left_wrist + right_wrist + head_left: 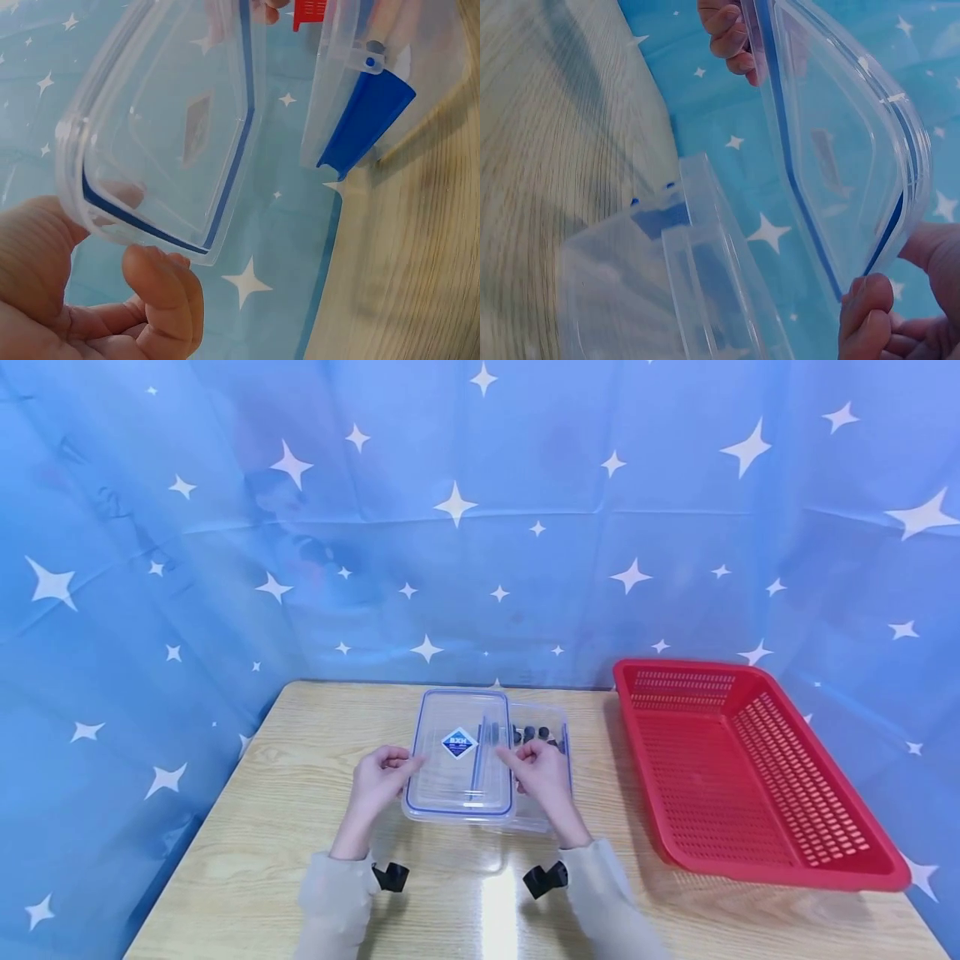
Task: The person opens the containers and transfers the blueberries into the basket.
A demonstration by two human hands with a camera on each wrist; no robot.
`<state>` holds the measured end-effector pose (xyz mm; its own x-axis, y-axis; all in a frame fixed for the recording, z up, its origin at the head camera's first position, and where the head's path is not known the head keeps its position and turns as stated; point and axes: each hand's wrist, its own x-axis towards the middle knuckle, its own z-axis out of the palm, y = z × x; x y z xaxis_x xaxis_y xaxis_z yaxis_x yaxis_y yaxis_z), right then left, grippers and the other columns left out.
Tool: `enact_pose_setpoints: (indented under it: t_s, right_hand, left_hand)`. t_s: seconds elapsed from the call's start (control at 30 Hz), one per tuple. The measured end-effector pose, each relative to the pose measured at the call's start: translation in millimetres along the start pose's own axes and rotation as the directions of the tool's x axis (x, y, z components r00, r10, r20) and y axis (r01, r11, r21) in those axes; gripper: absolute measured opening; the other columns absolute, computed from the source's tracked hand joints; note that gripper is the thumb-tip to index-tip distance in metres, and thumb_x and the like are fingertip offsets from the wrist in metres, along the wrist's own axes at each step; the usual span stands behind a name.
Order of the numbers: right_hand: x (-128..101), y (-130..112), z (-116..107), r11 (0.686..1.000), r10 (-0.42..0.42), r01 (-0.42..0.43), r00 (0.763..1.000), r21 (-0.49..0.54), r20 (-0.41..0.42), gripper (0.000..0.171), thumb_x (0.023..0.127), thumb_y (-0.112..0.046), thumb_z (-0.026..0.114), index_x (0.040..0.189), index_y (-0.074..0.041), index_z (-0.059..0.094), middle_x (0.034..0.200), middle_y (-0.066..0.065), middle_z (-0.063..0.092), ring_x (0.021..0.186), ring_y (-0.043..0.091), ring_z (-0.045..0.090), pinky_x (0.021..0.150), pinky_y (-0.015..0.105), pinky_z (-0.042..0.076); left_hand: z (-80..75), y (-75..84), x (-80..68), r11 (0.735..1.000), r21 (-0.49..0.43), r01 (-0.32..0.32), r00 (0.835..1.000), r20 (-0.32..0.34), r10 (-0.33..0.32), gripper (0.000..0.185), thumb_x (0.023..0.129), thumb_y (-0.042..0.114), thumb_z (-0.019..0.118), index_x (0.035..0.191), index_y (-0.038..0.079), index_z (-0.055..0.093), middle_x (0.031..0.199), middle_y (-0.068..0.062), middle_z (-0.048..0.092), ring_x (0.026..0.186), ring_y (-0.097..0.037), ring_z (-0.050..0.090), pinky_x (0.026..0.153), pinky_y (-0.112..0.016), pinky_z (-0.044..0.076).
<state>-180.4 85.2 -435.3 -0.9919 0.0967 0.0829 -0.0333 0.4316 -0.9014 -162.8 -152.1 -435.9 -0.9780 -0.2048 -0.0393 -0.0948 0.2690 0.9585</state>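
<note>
A clear plastic lid with a blue seal and a diamond-shaped label is held up between both hands. My left hand pinches its left edge between thumb and fingers. At the opposite edge, my right hand pinches the lid the same way. In both wrist views the lid is tilted and apart from the clear plastic container. That container stands on the table, partly hidden behind the lid in the head view. Several black cylindrical pieces show inside it. A blue latch hangs at its side.
A large red plastic basket with slotted walls stands on the right of the wooden table. Behind the table hangs a blue curtain with white stars. Dark wrist mounts stick out at both sleeves.
</note>
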Motion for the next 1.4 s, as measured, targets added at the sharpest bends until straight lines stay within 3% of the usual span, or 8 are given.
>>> enact_pose_setpoints:
  t_s: [0.2,0.4,0.7,0.97,1.13,1.3,1.4]
  right_hand:
    - [-1.6,-4.3,6.3,1.000,-0.024,0.023,0.999,0.014,0.028,0.033,0.081,-0.032,0.073,0.071,-0.004,0.059,0.056,0.001,0.056,0.042,0.017,0.054,0.039,0.022,0.043]
    - [-2.2,-7.2,16.5,0.995,-0.027,0.020,0.997,0.102,0.072,0.029,0.081,-0.025,0.073,0.071,-0.002,0.059,0.054,0.003,0.056,0.042,0.024,0.054,0.038,0.021,0.042]
    - [-5.3,-16.0,30.9,0.995,-0.066,0.057,0.993,0.087,0.095,0.029,0.082,-0.024,0.073,0.072,-0.001,0.057,0.055,0.001,0.055,0.039,0.015,0.052,0.038,0.021,0.042]
    - [-8.2,-25.4,42.2,0.992,-0.090,0.079,0.989,0.098,0.116,0.032,0.082,-0.026,0.073,0.068,-0.002,0.056,0.052,0.000,0.052,0.043,0.030,0.056,0.037,0.023,0.043]
    - [-8.8,-26.2,49.3,0.995,-0.073,0.060,0.985,0.086,0.157,0.033,0.083,-0.029,0.071,0.071,-0.002,0.056,0.052,0.000,0.051,0.041,0.021,0.053,0.039,0.023,0.042]
    - [-10.3,-31.0,56.7,0.995,-0.050,0.031,0.976,0.093,0.211,0.032,0.084,-0.029,0.070,0.073,-0.002,0.056,0.055,0.003,0.055,0.045,0.027,0.057,0.039,0.022,0.043]
    - [-12.9,-34.8,61.5,0.992,-0.052,0.023,0.969,0.121,0.243,0.032,0.084,-0.027,0.070,0.073,-0.002,0.054,0.055,0.006,0.057,0.042,0.024,0.055,0.039,0.023,0.044]
  left_hand:
    - [-11.4,-0.7,-2.4,0.998,-0.066,0.024,1.000,0.020,-0.023,0.025,0.085,0.012,0.068,0.099,-0.008,0.062,0.074,-0.005,0.059,0.057,-0.010,0.051,0.048,-0.019,0.045]
    - [-23.9,-2.8,-5.8,0.993,-0.096,0.063,0.998,0.032,-0.060,0.028,0.086,0.013,0.067,0.103,-0.008,0.060,0.073,-0.001,0.059,0.056,-0.009,0.051,0.049,-0.019,0.044]
    - [-41.7,-8.3,-6.1,0.993,-0.084,0.078,0.997,0.017,-0.077,0.029,0.086,0.012,0.066,0.106,-0.009,0.059,0.072,0.002,0.059,0.055,-0.007,0.049,0.049,-0.019,0.043]
    - [-55.3,-12.9,-6.7,0.994,-0.072,0.080,0.997,-0.004,-0.081,0.028,0.086,0.011,0.066,0.104,-0.009,0.059,0.070,0.003,0.059,0.055,-0.007,0.049,0.050,-0.019,0.043]
    - [-63.1,-17.5,-6.9,0.992,-0.079,0.096,0.995,-0.013,-0.097,0.028,0.086,0.011,0.066,0.104,-0.009,0.059,0.069,0.004,0.058,0.055,-0.007,0.049,0.050,-0.020,0.043]
    - [-74.7,-19.2,-8.3,0.993,-0.051,0.110,0.994,-0.024,-0.111,0.033,0.087,0.015,0.066,0.108,-0.009,0.058,0.072,0.004,0.059,0.056,-0.007,0.050,0.051,-0.020,0.044]
    - [-83.4,-19.6,-9.6,0.992,-0.034,0.118,0.993,-0.021,-0.119,0.037,0.087,0.017,0.066,0.112,-0.009,0.057,0.073,0.005,0.059,0.059,-0.007,0.051,0.053,-0.020,0.044]
